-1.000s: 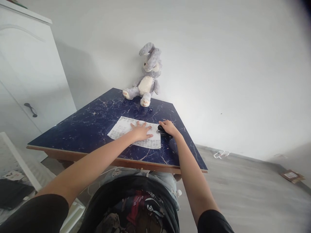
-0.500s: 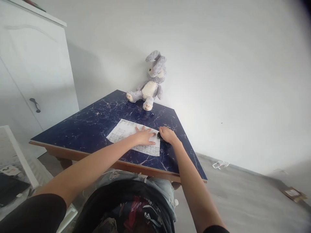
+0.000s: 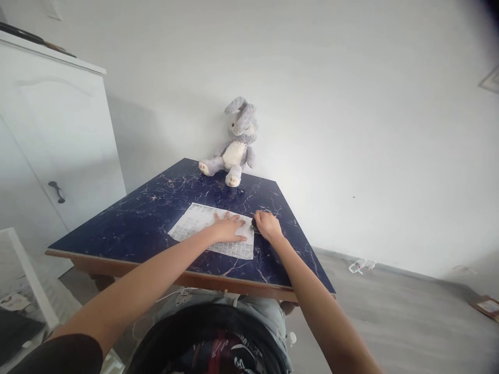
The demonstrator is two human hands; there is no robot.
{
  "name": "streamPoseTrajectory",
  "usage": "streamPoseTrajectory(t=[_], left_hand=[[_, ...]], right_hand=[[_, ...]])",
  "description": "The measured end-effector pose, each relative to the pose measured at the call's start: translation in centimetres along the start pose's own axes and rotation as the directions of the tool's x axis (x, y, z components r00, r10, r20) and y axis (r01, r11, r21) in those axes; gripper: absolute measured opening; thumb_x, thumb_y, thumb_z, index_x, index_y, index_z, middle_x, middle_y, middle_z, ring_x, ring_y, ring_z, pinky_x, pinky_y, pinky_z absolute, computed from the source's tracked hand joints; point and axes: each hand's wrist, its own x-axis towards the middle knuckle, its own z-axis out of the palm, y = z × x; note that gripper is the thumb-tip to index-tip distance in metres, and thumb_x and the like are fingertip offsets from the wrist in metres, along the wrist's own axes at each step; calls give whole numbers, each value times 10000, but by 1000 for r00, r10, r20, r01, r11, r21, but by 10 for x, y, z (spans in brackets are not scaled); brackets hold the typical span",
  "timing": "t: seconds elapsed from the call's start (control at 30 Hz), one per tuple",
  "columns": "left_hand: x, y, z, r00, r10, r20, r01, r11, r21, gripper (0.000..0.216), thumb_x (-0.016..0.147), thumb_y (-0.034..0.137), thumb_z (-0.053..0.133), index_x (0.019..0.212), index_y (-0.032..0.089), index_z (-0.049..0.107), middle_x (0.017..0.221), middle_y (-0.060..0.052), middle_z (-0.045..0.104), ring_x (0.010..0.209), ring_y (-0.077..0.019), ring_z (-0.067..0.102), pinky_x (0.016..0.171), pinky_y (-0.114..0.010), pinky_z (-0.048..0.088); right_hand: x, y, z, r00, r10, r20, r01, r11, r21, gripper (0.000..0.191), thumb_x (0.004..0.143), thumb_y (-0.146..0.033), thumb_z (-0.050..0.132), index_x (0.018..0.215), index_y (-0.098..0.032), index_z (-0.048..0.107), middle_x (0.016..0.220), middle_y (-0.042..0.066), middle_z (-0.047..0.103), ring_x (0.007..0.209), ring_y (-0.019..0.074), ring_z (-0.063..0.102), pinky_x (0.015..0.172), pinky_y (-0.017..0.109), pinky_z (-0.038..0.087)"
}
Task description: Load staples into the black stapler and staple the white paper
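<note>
A printed paper sheet (image 3: 195, 224) lies flat on the dark blue marbled table (image 3: 156, 208). My left hand (image 3: 228, 229) rests on the sheet's right part with fingers stretched out flat, pressing it down. My right hand (image 3: 267, 226) is closed over a small black object (image 3: 254, 226) at the sheet's right edge; only a sliver of the object shows and I cannot make out what it is.
A grey and white plush rabbit (image 3: 236, 143) sits at the table's far edge against the white wall. A white cabinet (image 3: 50, 145) with a dark handle stands to the left. On the grey floor at right lie a small clear bottle (image 3: 360, 265) and a framed item (image 3: 487, 306).
My right hand with the black object has slid left up against the sheet's right edge. The left hand stays flat on the paper. The camera has tilted.
</note>
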Motion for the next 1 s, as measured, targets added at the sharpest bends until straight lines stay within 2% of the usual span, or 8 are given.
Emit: streamPoseTrajectory(t=[0.07,0.17,0.23,0.43,0.5,0.6,0.8,1.0], left_hand=[[2,-4,0,1000,1,8,-1,1000,-1,858,856,788,505,1594,388,323,1725,-62,147,1548,-505,47,1088,-858,50],[6,-10,0,1000,16,14,-16,1000,-17,898,840,813,503,1606,390,302,1727,-60,133,1549,-510,15,1087,-857,11],[8,-15,2,999,34,24,-34,999,-33,920,832,830,496,1613,390,290,1728,-59,126,1549,-512,4,1092,-852,0],[7,-21,3,994,108,23,-106,991,-79,915,823,831,521,1604,399,324,1724,-42,126,1562,-478,4,1150,-785,-2],[3,-21,0,976,215,40,-209,971,-115,876,824,806,557,1585,418,363,1716,-12,168,1577,-426,8,1196,-720,-3],[-3,-19,-7,902,423,92,-400,895,-197,803,823,741,632,1544,456,425,1688,48,267,1590,-350,61,1255,-596,2],[-18,-17,-29,755,613,233,-540,783,-308,698,858,593,702,1503,397,521,1645,45,373,1534,-316,308,1259,-430,222],[-26,-24,-39,763,596,249,-500,790,-355,487,905,518,683,1377,405,652,1589,41,468,1509,-304,363,1240,-470,287]], right_hand=[[-5,14,-5,996,-88,22,86,993,80,469,1103,-381,239,1042,-218,674,1025,90,744,947,229,695,783,286,455],[-13,37,-12,926,-373,50,349,901,260,243,1006,-429,538,1060,-209,627,1020,66,730,919,226,664,757,272,427],[-19,53,-15,886,-461,51,422,846,325,270,890,-363,697,1084,-199,606,1012,65,723,892,232,650,743,274,413],[-35,97,-11,950,-298,93,238,885,399,232,850,-364,695,993,-198,617,937,56,717,805,236,629,710,302,405],[-33,95,-7,994,-105,9,92,911,403,229,851,-390,679,940,-195,598,899,55,705,785,234,621,697,307,409],[-24,66,-1,982,113,-149,-38,902,430,244,890,-426,626,952,-196,575,880,63,696,767,224,618,672,302,413],[6,-7,11,996,-6,-84,34,943,332,203,841,-269,665,1018,-185,612,945,102,725,853,250,665,699,292,422],[7,11,12,992,-113,-55,125,922,366,254,828,-269,721,1051,-173,649,986,92,732,900,250,674,765,294,453]])
